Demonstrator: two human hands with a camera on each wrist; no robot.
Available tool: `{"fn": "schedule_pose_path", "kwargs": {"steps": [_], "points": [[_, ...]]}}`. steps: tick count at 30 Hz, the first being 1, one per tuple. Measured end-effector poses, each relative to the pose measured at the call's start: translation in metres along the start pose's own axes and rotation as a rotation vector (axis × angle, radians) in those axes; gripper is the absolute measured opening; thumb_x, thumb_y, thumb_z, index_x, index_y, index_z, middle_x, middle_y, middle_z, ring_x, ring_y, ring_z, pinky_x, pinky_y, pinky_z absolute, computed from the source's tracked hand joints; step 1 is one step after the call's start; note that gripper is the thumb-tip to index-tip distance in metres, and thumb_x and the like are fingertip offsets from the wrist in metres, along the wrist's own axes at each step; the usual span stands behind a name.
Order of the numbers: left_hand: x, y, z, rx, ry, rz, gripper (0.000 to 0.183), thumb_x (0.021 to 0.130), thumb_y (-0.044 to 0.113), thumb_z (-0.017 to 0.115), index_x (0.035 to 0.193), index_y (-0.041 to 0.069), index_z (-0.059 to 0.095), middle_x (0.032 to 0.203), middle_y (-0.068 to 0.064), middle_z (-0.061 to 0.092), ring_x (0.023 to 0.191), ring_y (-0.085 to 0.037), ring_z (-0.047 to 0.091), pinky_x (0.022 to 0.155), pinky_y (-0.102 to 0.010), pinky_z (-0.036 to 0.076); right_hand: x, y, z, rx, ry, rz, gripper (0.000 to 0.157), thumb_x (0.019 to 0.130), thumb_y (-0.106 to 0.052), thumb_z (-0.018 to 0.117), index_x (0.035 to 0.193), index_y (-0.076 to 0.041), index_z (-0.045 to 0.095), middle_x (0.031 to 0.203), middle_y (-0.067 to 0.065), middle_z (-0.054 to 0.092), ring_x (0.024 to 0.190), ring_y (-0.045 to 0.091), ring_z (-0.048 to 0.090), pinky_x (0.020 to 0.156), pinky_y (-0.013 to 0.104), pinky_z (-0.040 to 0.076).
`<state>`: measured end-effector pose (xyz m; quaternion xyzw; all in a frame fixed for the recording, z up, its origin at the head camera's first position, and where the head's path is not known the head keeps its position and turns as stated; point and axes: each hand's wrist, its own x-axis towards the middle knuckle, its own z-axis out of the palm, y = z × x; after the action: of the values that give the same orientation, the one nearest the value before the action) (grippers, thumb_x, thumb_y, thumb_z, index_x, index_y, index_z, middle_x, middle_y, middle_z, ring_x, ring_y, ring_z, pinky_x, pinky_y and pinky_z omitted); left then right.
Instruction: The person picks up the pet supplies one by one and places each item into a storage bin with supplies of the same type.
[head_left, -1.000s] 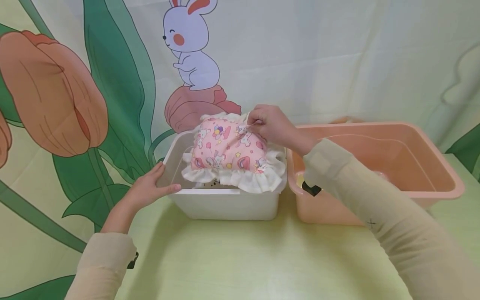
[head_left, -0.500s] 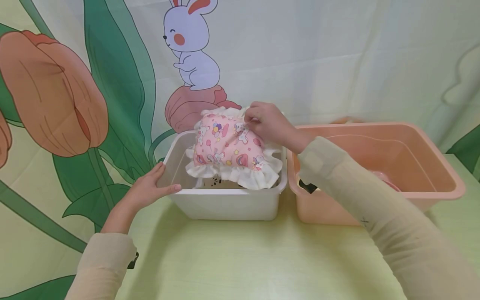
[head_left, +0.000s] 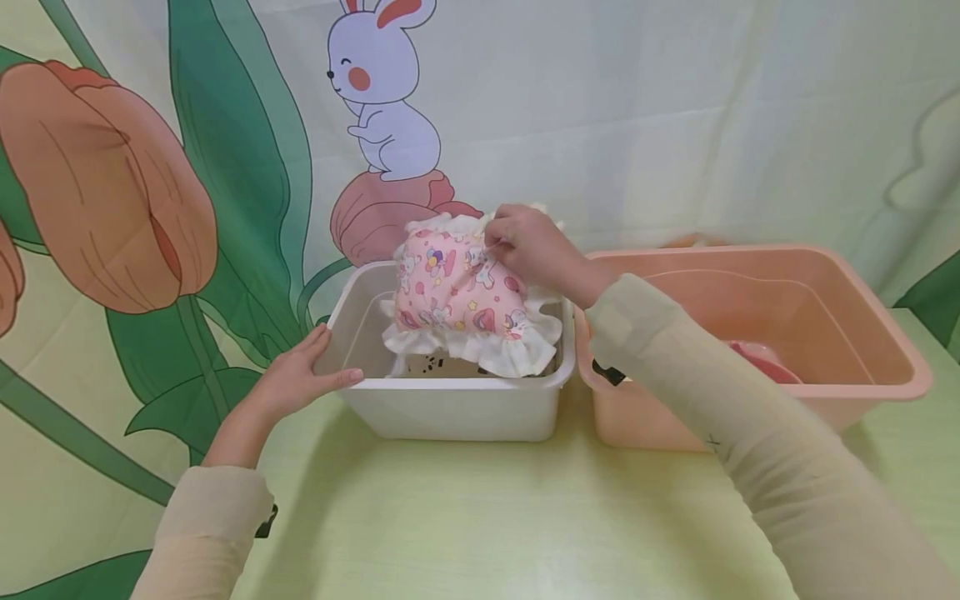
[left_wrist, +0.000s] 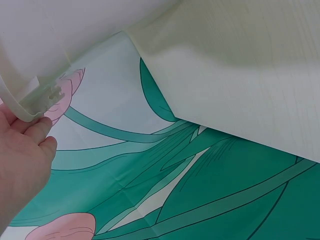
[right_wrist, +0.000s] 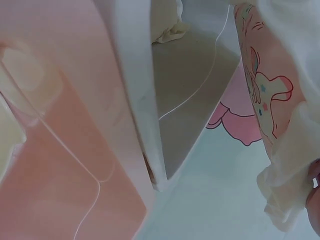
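A small pink pillow (head_left: 457, 287) with unicorn prints and a white ruffled edge is tilted over the white plastic bin (head_left: 450, 408). My right hand (head_left: 536, 246) pinches its top side near the ruffle, bunching the fabric. Seen from the right wrist, the ruffle (right_wrist: 290, 180) hangs beside the fingers (right_wrist: 314, 205), which are mostly cut off by the frame. My left hand (head_left: 300, 375) holds the bin's front left corner, thumb along the front rim. In the left wrist view its fingers (left_wrist: 37, 132) bend up under the rim.
Right of the white bin stands a peach bin (head_left: 832, 333) with a pink object (head_left: 765, 362) inside. A beige item with black spots (head_left: 435, 365) lies low in the white bin. Both stand on a pale green table (head_left: 480, 517) before a printed cloth (head_left: 637, 125).
The right hand has shifted the pillow slightly up and right, uncovering more of the white bin's front rim and the spotted item. The left hand has stayed in place.
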<state>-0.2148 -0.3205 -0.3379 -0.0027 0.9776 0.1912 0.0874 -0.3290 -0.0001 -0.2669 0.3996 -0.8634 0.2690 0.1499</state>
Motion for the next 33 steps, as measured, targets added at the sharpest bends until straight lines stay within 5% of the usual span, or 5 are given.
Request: {"fn": "schedule_pose_path", "kwargs": {"steps": [7,33], "points": [[-0.001,0.001,0.0,0.007,0.001,0.001,0.099,0.076,0.063,0.051,0.142,0.004,0.006,0.148,-0.018,0.002,0.13,-0.047,0.013,0.097,-0.064,0.021,-0.001,-0.004,0.001,-0.041,-0.025,0.019,0.012,0.084,-0.001,0.053,0.079,-0.003,0.064,0.085,0.008,0.056,0.083,0.021,0.05,0.075,0.027,0.045],[0.0,-0.003,0.001,0.001,0.005,0.001,0.099,0.076,0.063,0.051,0.142,0.006,0.005,0.149,-0.016,0.001,0.131,-0.046,0.013,0.097,-0.063,0.021,-0.004,-0.001,0.017,-0.159,0.033,-0.117,0.015,0.081,0.001,0.055,0.067,-0.003,0.061,0.075,0.008,0.059,0.073,0.023,0.046,0.067,0.028,0.041]]}}
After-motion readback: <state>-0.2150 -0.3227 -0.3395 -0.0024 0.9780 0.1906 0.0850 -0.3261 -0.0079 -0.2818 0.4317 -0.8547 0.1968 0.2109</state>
